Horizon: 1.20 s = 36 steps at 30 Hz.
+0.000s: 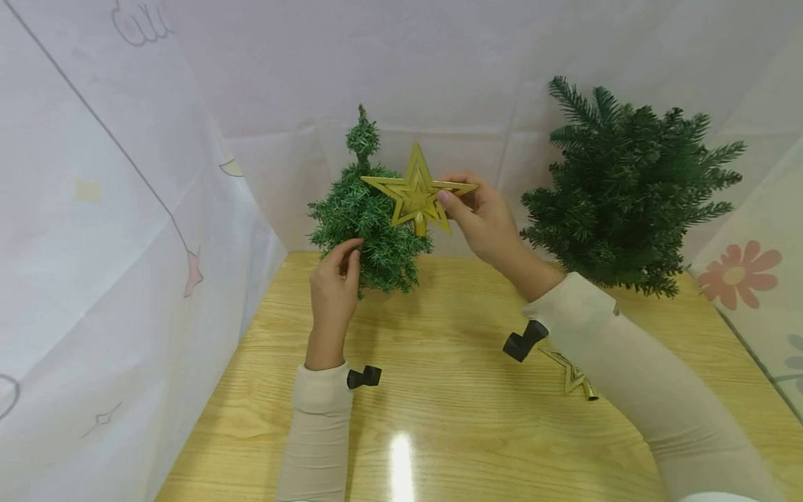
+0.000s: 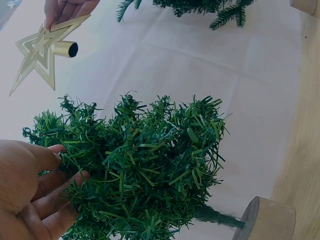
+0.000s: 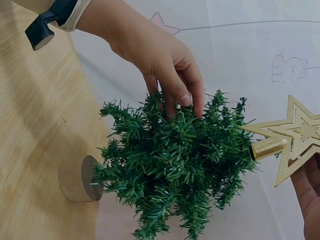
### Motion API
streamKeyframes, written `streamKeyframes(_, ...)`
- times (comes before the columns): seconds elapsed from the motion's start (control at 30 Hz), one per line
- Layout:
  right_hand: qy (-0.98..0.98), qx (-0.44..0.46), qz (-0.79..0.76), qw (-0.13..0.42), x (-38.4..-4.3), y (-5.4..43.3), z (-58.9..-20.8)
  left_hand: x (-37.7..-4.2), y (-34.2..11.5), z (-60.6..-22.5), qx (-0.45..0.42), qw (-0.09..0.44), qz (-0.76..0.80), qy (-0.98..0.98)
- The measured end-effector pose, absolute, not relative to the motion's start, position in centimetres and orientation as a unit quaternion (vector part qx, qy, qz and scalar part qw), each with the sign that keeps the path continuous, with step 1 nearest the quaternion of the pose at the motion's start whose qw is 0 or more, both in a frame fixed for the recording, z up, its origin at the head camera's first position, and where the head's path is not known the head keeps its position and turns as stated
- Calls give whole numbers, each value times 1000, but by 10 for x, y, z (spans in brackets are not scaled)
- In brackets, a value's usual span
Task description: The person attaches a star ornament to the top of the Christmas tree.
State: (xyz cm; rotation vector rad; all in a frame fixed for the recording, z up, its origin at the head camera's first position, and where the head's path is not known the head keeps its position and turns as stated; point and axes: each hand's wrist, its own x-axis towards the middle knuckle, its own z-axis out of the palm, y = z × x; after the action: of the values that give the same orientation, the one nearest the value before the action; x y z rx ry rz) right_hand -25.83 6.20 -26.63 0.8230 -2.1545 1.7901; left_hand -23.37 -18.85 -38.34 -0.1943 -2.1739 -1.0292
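Observation:
My right hand [image 1: 486, 216] pinches a gold star tree topper [image 1: 417, 189] by one side point, thumb in front. The star is upright beside the upper part of a small green artificial Christmas tree [image 1: 370, 216], its hollow socket [image 2: 66, 49] clear of the tree's tip [image 1: 362, 132]. My left hand [image 1: 334, 282] touches the near left side of the tree, its fingers [image 3: 197, 107] loosely extended among the branches. In both wrist views the tree has a round wooden base [image 2: 270, 220]. Foliage hides some of the left fingertips.
A fuller dark green tree [image 1: 627, 195] stands at the back right. Another gold star topper [image 1: 574, 376] lies on the wooden table [image 1: 439, 390], partly hidden by the right sleeve. Pale printed cloth [image 1: 439, 70] hangs behind and at the sides.

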Motion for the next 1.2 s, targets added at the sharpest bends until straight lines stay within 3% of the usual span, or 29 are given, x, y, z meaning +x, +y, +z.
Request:
streamKeyframes(0.73, -722, 318, 607, 96, -266, 57, -237, -231, -189, -380, -76, 355, -395, -844)
streamKeyframes(1.2, -670, 341, 654, 86, -270, 48, -238, -232, -189, -382, -71, 345, -400, -846)
